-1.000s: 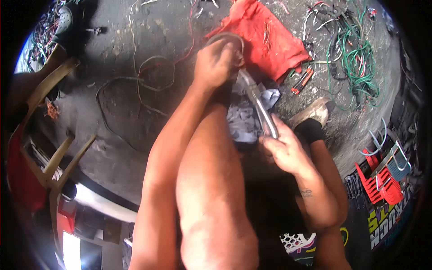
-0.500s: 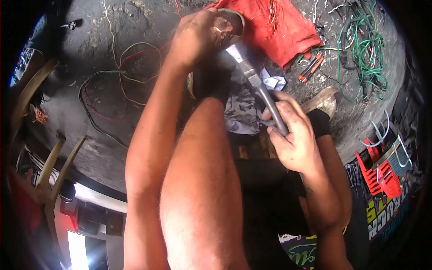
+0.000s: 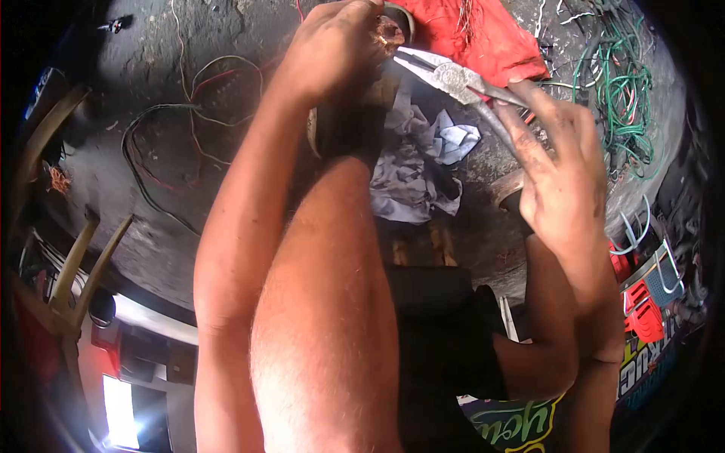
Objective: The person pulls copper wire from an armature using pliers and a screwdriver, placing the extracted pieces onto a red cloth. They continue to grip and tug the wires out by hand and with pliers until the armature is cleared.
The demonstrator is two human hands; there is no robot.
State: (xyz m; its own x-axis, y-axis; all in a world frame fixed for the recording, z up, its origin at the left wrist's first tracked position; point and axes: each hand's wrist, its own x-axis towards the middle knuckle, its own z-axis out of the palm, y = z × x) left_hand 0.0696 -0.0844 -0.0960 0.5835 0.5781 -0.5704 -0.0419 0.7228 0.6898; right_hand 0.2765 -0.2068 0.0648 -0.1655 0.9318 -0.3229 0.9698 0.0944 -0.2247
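My left hand (image 3: 332, 53) is closed around a part with a copper-coloured winding (image 3: 389, 34), near the top of the head view. The fingers hide much of that part. In my right hand (image 3: 563, 166) are metal pliers (image 3: 453, 79), held by their spread handles, with a slight gap between the jaws. The jaw tips point left, right by the copper winding. Behind the pliers lies a red cloth (image 3: 491, 41) with fine copper strands on it. Below them is a crumpled grey cloth (image 3: 415, 185).
Tangled green wires (image 3: 623, 117) lie at the upper right. Loose thin wires (image 3: 192, 106) curl over the dark floor on the left. My bare leg (image 3: 325, 302) rises between my arms. Red plastic pieces (image 3: 646, 313) sit at the right, and wooden legs (image 3: 68, 279) stand at the left.
The pliers have turned in my right hand from edge-on to broadside, with the handles now spread. My right hand has moved up and right, while the left keeps its hold.
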